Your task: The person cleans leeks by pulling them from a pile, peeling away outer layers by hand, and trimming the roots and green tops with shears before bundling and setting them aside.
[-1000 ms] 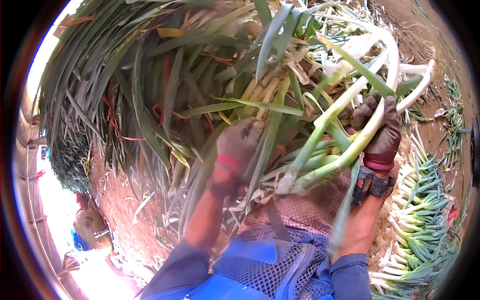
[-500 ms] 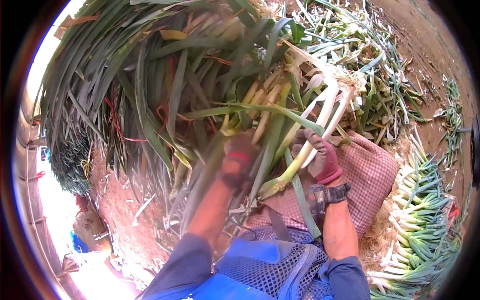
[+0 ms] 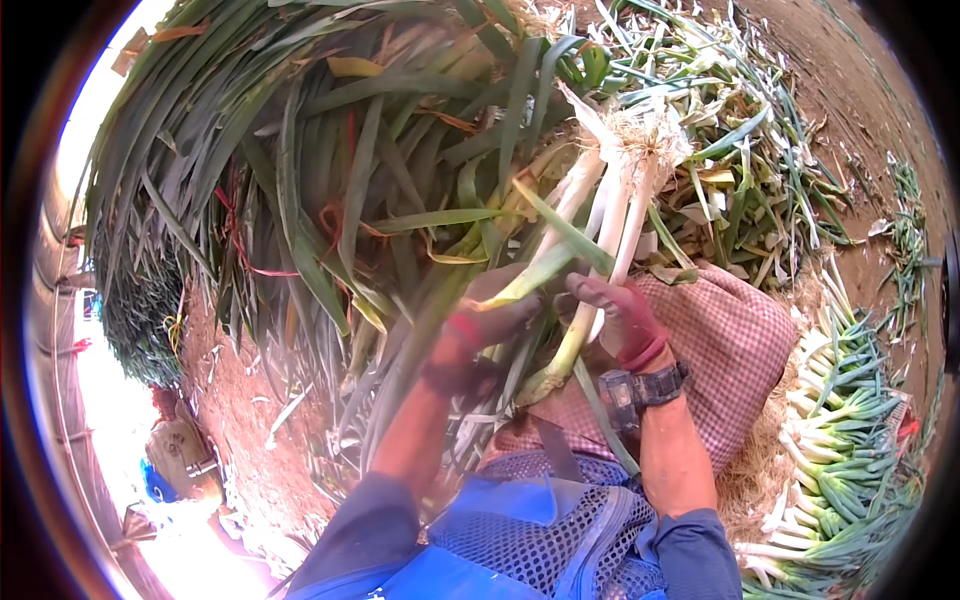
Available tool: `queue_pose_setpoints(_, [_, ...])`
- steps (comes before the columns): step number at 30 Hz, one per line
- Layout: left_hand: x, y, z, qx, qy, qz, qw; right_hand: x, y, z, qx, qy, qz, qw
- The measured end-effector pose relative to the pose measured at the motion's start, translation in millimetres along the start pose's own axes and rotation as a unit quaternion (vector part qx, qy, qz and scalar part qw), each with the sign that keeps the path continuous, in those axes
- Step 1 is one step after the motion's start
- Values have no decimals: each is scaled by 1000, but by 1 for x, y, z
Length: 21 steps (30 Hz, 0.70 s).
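Observation:
My left hand (image 3: pixel 500 318), in a dark glove with a red cuff, is closed round a green onion stalk (image 3: pixel 535 272) whose white end points up and right. My gloved right hand (image 3: pixel 628 315) is closed on more green onions (image 3: pixel 622 215), held with their roots (image 3: pixel 645 135) upward. Their stalks pass between the two hands, and a yellowish green bend hangs below. A wristwatch (image 3: pixel 640 390) sits on my right wrist. Beneath my right hand lies a red checked cloth (image 3: pixel 730 350).
A large heap of long green leaves (image 3: pixel 200 150) fills the upper left. Loose trimmings (image 3: pixel 740 180) lie at the upper right. Cleaned green onions (image 3: pixel 835 440) are lined up along the right. A person (image 3: pixel 180 455) is at the far left.
My left hand has moved right and up, close to my right hand, with a stalk in it. The roots held in my right hand have shifted left, and another white stalk is beside them.

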<state>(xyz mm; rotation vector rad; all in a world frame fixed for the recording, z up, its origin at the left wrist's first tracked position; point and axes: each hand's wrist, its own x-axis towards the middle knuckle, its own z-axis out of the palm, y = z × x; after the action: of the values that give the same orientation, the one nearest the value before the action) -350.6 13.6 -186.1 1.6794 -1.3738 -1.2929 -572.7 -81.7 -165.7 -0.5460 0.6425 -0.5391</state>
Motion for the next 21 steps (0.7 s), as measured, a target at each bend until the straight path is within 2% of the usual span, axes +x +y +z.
queue_pose_setpoints(1, [0, 14, -2, 0, -1, 0, 1000, 1, -1, -1, -5, -1, 6, 1000])
queue_pose_setpoints(3, [-2, 54, -7, -81, -40, -35, 995, 4, -4, -3, -6, -6, 4, 1000])
queue_pose_setpoints(4, [-5, 49, -5, -80, -42, -37, 995, 6, -5, -5, -8, -10, 2, 1000])
queue_pose_setpoints(6, [-12, 34, 2, -17, -20, -66, 997, 23, 1, -28, 5, -5, -21, 1000])
queue_pose_setpoints(7, [-9, 70, -1, 61, -52, -117, 990, 29, 1, -39, 16, 0, -43, 999])
queue_pose_setpoints(8, [-10, 62, 4, 62, -52, -118, 990, 25, -14, -38, 49, 40, -24, 998])
queue_pose_setpoints(10, [-18, 37, 18, -4, -83, -100, 991, 32, -36, -42, 72, 89, -107, 988])
queue_pose_setpoints(11, [-21, 36, 23, -86, -77, -117, 986, 29, -40, -49, 86, 110, -117, 983])
queue_pose_setpoints(12, [-21, 36, 25, -86, -78, -118, 986, 25, -44, -57, 99, 132, -127, 978])
queue_pose_setpoints(13, [-18, 39, 25, -86, -59, -112, 988, 16, -46, -59, -137, 99, -198, 966])
queue_pose_setpoints(14, [-16, 42, 26, -87, -40, -105, 990, 17, -47, -59, 122, 95, -117, 981])
queue_pose_setpoints(18, [7, 68, 20, 6, -40, -107, 993, 2, -22, -43, 71, 41, -17, 996])
queue_pose_setpoints(20, [17, 81, 28, 199, -61, -57, 976, 7, 19, -46, -88, 13, -85, 992])
queue_pose_setpoints(21, [18, 86, 36, 237, -45, -63, 968, 6, 14, -51, 101, -4, 35, 994])
